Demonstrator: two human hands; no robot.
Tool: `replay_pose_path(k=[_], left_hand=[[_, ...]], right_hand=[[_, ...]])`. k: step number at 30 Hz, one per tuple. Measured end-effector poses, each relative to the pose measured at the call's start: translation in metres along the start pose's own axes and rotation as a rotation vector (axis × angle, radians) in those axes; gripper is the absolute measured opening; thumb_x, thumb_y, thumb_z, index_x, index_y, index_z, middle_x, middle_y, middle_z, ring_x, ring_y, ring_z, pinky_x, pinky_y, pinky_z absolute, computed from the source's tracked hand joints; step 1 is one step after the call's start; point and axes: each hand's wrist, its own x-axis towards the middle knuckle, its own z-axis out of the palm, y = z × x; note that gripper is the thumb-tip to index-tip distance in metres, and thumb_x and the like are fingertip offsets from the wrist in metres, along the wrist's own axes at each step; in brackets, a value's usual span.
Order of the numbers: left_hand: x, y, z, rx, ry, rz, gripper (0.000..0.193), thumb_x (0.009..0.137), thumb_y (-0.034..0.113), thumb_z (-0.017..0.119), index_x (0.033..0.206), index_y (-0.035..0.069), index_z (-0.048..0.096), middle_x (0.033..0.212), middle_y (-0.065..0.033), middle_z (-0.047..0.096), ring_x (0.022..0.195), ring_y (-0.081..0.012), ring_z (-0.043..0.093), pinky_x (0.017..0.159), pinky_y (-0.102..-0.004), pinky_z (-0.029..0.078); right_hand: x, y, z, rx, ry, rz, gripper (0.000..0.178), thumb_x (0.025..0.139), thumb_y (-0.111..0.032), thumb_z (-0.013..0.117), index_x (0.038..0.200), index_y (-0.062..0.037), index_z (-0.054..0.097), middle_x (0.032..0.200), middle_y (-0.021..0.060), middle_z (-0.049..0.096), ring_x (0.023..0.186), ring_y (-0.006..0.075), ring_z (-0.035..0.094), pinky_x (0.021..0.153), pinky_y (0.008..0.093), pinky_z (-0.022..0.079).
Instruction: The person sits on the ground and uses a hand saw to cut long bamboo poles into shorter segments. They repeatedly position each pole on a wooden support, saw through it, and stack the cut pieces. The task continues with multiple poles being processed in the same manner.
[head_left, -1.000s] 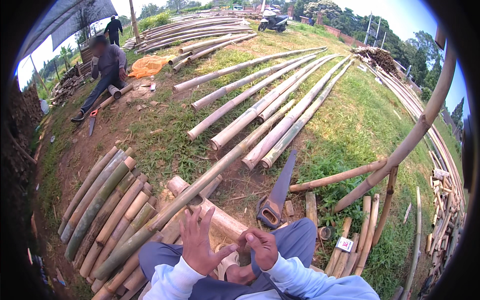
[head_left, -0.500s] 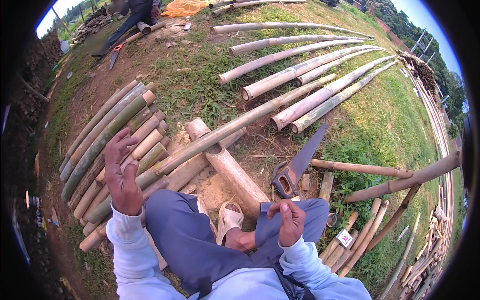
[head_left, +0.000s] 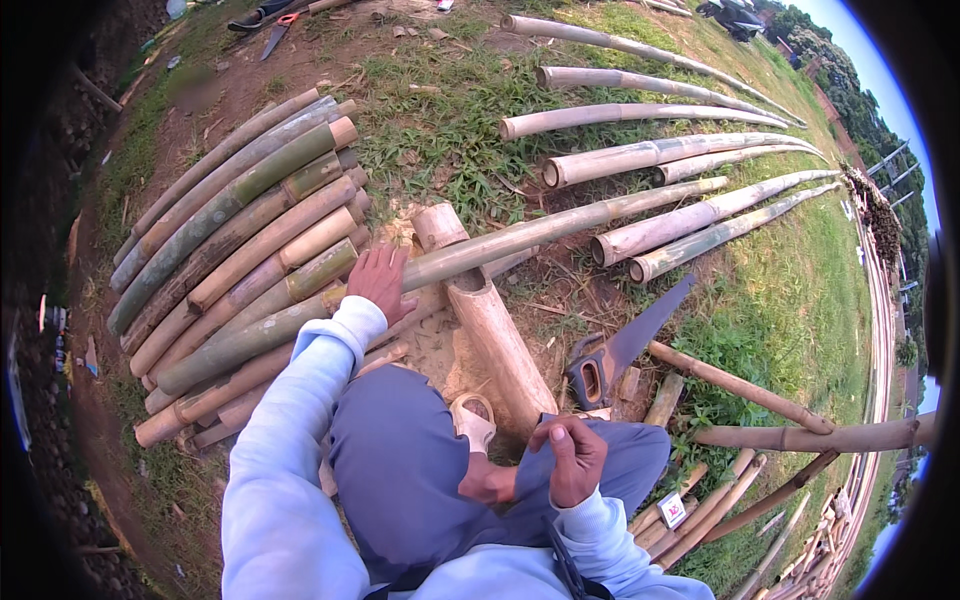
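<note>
Resting on the long bamboo pole (head_left: 500, 246), the left hand (head_left: 378, 280) in the head view lies back upward, its fingers extended and slightly parted across the pole, the thumb on the near side; whether the fingertips curl beneath it cannot be told. The pole runs aslant from the stacked bamboo lengths (head_left: 240, 232) on the left, over a thick bamboo piece (head_left: 503, 345) beside the cut opening in its top, and out toward the grass on the upper right. The right hand (head_left: 573, 460) is above the trousered right knee, well apart from the pole, its fingers bent inward with a narrow gap to the raised thumb; its palm is hidden, so whether it holds anything cannot be told.

A handsaw (head_left: 644, 322) with a dark blade and a brown-and-black handle lies beyond that knee, to the right of the thick piece. Pale sawdust (head_left: 452, 352) covers the ground between the stack and the thick piece, and a light-coloured sandal (head_left: 474, 424) shows below. Several bamboo poles (head_left: 690, 152) stretch across the grass farther off. At right stands a bamboo rail (head_left: 790, 438), with a small white box (head_left: 672, 510) lying on short bamboo sticks near it. Toward the upper left, an orange-handled saw (head_left: 274, 40) lies near another person's foot (head_left: 246, 21).
</note>
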Motion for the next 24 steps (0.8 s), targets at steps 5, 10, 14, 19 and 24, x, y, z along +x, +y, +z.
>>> replay_pose_path(k=[5,10,14,19,24], left_hand=[[0.029,-0.002,0.025,0.035,-0.361,-0.181,0.087,0.067,0.041,0.087,0.137,0.005,0.048,0.130,-0.0150,0.059,0.128,-0.0290,0.055,0.108,-0.0416,0.045],[0.028,-0.009,0.044,-0.048,-0.415,-0.274,0.054,0.076,0.025,0.077,0.122,0.004,0.057,0.109,-0.0176,0.071,0.102,-0.0342,0.070,0.089,-0.0450,0.056],[0.017,-0.013,0.034,-0.091,-0.392,-0.226,0.046,0.078,0.021,0.074,0.116,0.003,0.059,0.101,-0.0195,0.073,0.093,-0.0362,0.073,0.081,-0.0469,0.058],[-0.035,-0.040,0.007,-0.035,-0.438,-0.231,0.047,0.076,0.028,0.078,0.113,0.005,0.061,0.104,-0.0182,0.073,0.098,-0.0352,0.071,0.089,-0.0453,0.053],[-0.089,-0.083,-0.027,0.079,-0.347,-0.244,0.061,0.070,0.040,0.085,0.118,0.009,0.063,0.126,-0.0136,0.062,0.120,-0.0293,0.058,0.106,-0.0434,0.041]], right_hand=[[0.000,0.016,-0.009,-0.096,0.045,0.029,0.036,0.106,-0.023,0.053,0.087,0.0048,0.065,0.077,0.0109,0.064,0.069,0.0165,0.060,0.066,0.0304,0.048],[0.007,0.015,-0.008,-0.136,0.056,0.047,0.034,0.106,-0.022,0.052,0.085,0.0035,0.064,0.076,0.0084,0.065,0.072,0.0154,0.060,0.070,0.0308,0.048],[0.015,0.018,-0.001,-0.114,0.043,0.025,0.035,0.105,-0.024,0.053,0.085,0.0030,0.064,0.074,0.0096,0.065,0.070,0.0155,0.060,0.070,0.0304,0.047],[0.020,0.027,0.000,-0.150,0.041,0.006,0.038,0.107,-0.026,0.050,0.085,0.0023,0.063,0.072,0.0083,0.063,0.069,0.0147,0.059,0.067,0.0293,0.044],[0.036,0.041,0.016,-0.142,-0.058,0.062,0.034,0.107,-0.024,0.052,0.087,0.0011,0.064,0.073,0.0066,0.064,0.069,0.0139,0.059,0.068,0.0279,0.046]])
